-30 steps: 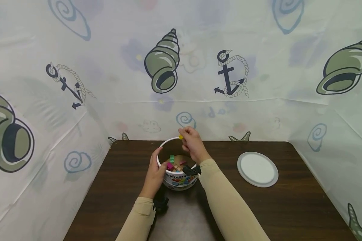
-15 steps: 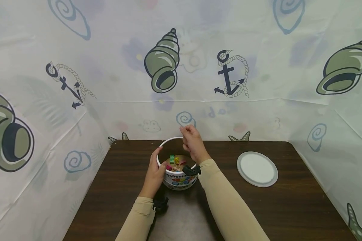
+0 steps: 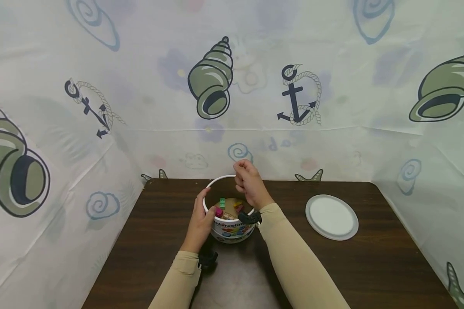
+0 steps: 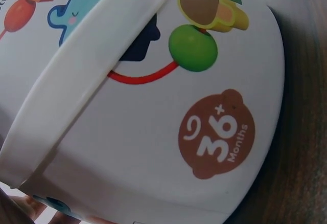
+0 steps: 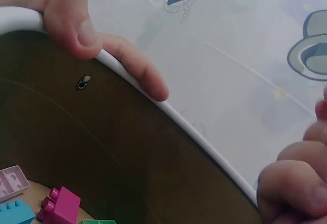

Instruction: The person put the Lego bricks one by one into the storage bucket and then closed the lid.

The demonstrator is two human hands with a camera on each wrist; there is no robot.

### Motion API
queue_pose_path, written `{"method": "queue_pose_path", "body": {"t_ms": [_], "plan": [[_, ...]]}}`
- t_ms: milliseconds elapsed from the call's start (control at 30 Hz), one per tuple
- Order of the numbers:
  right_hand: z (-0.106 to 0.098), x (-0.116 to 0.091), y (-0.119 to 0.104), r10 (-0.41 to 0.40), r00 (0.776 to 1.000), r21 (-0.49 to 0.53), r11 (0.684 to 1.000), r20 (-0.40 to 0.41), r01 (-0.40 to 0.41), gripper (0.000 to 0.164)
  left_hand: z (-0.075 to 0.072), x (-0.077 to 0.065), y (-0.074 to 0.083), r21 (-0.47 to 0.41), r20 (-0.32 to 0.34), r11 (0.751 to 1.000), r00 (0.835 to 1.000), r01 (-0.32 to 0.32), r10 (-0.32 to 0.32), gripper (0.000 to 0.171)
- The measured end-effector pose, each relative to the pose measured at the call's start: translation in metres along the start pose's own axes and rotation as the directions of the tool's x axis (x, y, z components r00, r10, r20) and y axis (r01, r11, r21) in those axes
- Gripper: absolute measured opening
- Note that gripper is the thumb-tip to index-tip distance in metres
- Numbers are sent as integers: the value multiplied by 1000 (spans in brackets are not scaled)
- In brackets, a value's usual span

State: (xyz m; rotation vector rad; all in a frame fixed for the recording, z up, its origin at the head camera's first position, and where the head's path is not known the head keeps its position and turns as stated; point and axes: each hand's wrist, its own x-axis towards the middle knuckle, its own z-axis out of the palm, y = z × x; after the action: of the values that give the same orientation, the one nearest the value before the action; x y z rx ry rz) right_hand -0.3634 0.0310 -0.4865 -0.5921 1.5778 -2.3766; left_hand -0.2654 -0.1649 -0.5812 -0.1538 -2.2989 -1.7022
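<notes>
A white round bucket (image 3: 232, 231) with coloured printing stands at the middle of the table, several toy building bricks (image 3: 228, 216) inside it. My left hand (image 3: 200, 225) grips its left rim, with the thumb over the edge. On the back right rim my right hand (image 3: 251, 186) holds on with curled fingers; exactly how they wrap the rim is hidden. In the right wrist view, the right fingers (image 5: 291, 188) overlap the rim, while my left hand (image 5: 71, 24) pinches it further off. A magenta brick (image 5: 61, 206) shows at the bottom. The left wrist view is filled by the printed bucket side (image 4: 138, 127).
To the right of the bucket, a white round lid or plate (image 3: 332, 217) lies on the dark brown table (image 3: 162, 214). Patterned white sheeting (image 3: 158, 98) closes off the back and sides. Each wrist carries a black camera strap.
A yellow brick seen at rim height by the right fingers a second ago now lies among the bricks inside. The bricks have shifted; both hands stay at the rim.
</notes>
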Motion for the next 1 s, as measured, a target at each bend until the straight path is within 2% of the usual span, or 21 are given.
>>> {"method": "queue_pose_path", "body": {"t_ms": [100, 233, 300, 367, 467, 567, 700, 767, 867, 1000], "plan": [[-5, -4, -3, -67, 997, 97, 993, 46, 62, 13, 3, 0, 0, 6, 2, 1000, 1000, 14, -14, 68], [-14, -14, -8, -230, 972, 254, 944, 49, 210, 17, 5, -2, 1, 10, -2, 999, 1000, 31, -31, 68], [-20, -21, -10, -296, 954, 245, 929, 47, 276, 19, 6, -2, 1, 7, 3, 1000, 1000, 27, -27, 67], [-28, -30, -13, -324, 944, 193, 932, 65, 306, 20, 6, 0, 1, 0, 5, 1000, 1000, 20, -20, 66], [-42, -46, -12, -298, 949, 83, 953, 102, 290, 19, 5, 0, 2, -16, 4, 1000, 1000, 18, -17, 66], [-56, -65, -7, -260, 962, 4, 966, 86, 260, 19, 4, 0, 4, -11, 5, 999, 999, 33, -33, 66], [-78, -92, 5, -201, 979, -59, 978, -31, 199, 23, 3, -2, 7, 8, 9, 999, 999, 47, -47, 67], [-90, -105, 13, -141, 984, -68, 989, -106, 134, 29, 3, -3, 7, 11, 7, 999, 999, 49, -49, 67], [-106, -120, 24, -42, 979, -48, 998, -201, 33, 31, 3, -3, 6, 12, 1, 999, 999, 45, -45, 68], [-122, -127, 39, 33, 965, 1, 999, -261, -34, 29, 1, 0, 3, 10, -8, 999, 999, 40, -40, 67]]}}
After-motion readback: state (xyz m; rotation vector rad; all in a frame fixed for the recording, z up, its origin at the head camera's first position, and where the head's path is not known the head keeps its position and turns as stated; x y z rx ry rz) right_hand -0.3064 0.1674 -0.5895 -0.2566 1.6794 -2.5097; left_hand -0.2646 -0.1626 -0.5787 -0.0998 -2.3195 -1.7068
